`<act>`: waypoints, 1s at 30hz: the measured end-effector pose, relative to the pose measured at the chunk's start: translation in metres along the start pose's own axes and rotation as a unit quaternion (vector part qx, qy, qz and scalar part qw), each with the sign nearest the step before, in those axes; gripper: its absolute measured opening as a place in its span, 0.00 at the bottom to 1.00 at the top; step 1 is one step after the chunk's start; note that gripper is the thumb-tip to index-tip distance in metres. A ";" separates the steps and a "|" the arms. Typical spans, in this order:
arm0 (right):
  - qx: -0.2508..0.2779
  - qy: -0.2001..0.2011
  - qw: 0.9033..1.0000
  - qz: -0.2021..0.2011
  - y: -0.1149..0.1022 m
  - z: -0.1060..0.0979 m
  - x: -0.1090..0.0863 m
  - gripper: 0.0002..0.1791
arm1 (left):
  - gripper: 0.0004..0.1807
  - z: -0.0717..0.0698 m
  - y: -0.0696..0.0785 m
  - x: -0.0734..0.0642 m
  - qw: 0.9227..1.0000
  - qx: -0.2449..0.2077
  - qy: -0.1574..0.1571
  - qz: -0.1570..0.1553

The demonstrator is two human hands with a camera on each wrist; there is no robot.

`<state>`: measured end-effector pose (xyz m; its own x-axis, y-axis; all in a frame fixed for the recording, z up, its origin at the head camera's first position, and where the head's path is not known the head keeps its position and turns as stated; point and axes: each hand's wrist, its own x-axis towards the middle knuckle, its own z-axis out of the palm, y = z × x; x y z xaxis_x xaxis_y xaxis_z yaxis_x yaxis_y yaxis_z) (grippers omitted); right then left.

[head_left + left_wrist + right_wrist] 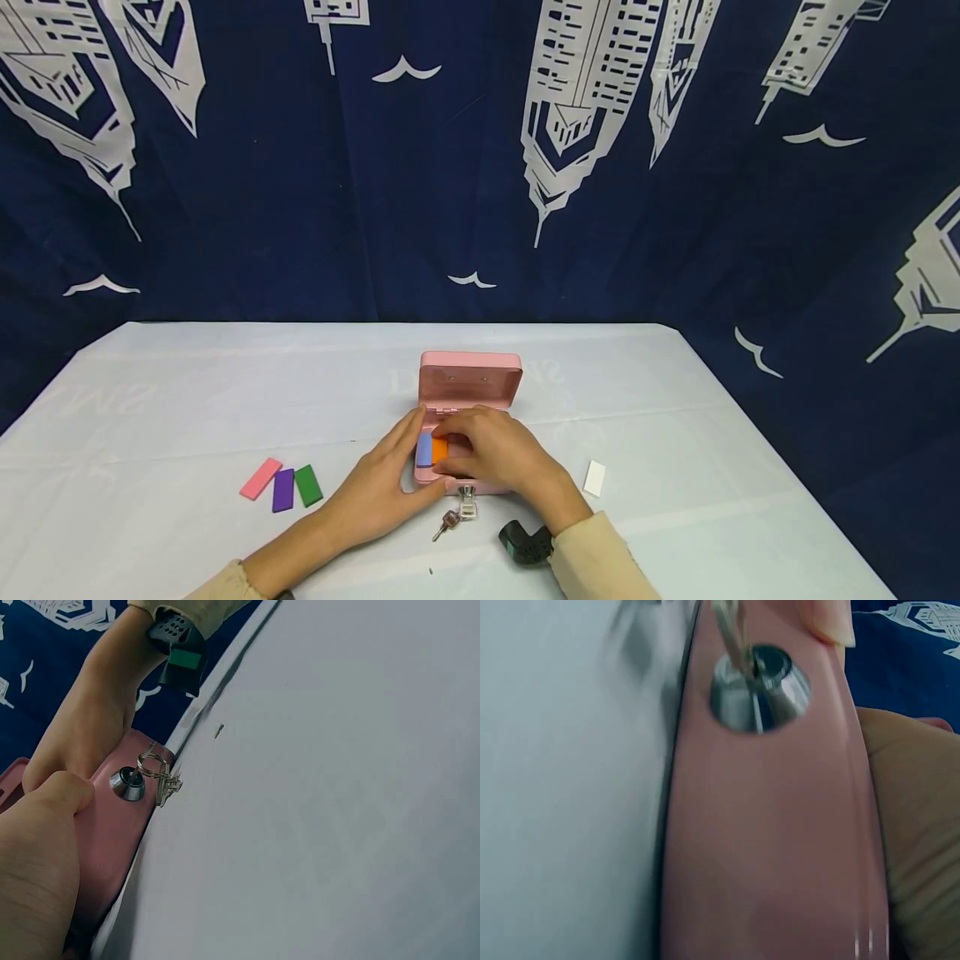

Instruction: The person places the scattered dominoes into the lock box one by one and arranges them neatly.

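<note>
A pink cash box (470,360) sits on the table with its lid raised. My left hand (382,483) holds it at the left side, fingers along the wall and thumb at the front rim (112,847). My right hand (498,446) reaches inside, thumb and fingers pinching the two ends of an orange domino-like block (440,451). Left of that, a light blue block (424,450) lies against the box's left wall. The right hand hides the box's right interior. A key stands in the round front lock (761,690), and a second key (448,522) hangs from its ring.
Left of the left arm lie a pink block (261,478), a purple block (283,490) and a green block (308,485). A white block (594,478) lies right of the right wrist. Black wrist gear (525,543) sits under the right forearm. Dark patterned cloth (450,167) hangs behind the table.
</note>
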<state>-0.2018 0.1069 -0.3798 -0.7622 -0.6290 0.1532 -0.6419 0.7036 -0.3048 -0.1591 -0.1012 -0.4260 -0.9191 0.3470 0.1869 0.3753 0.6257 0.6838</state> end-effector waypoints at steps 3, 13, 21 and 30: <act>0.001 0.001 1.000 0.006 -0.002 0.002 0.002 0.20 | 0.58 0.000 0.000 0.000 1.000 0.001 0.004 0.007; 0.017 -0.001 1.000 0.011 -0.003 0.005 0.003 0.22 | 0.58 0.000 0.001 0.000 1.000 0.005 0.011 0.013; 0.018 -0.001 1.000 0.011 -0.003 0.005 0.003 0.23 | 0.58 0.000 0.000 0.000 1.000 0.005 0.012 0.019; 0.026 -0.003 0.999 0.019 -0.003 0.005 0.003 0.24 | 0.58 0.000 0.000 0.001 1.000 0.000 0.005 0.011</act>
<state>-0.2021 0.1011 -0.3832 -0.7851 -0.6045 0.1349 -0.6073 0.7085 -0.3594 -0.1596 -0.1009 -0.4255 -0.9115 0.3539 0.2093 0.3959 0.6176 0.6796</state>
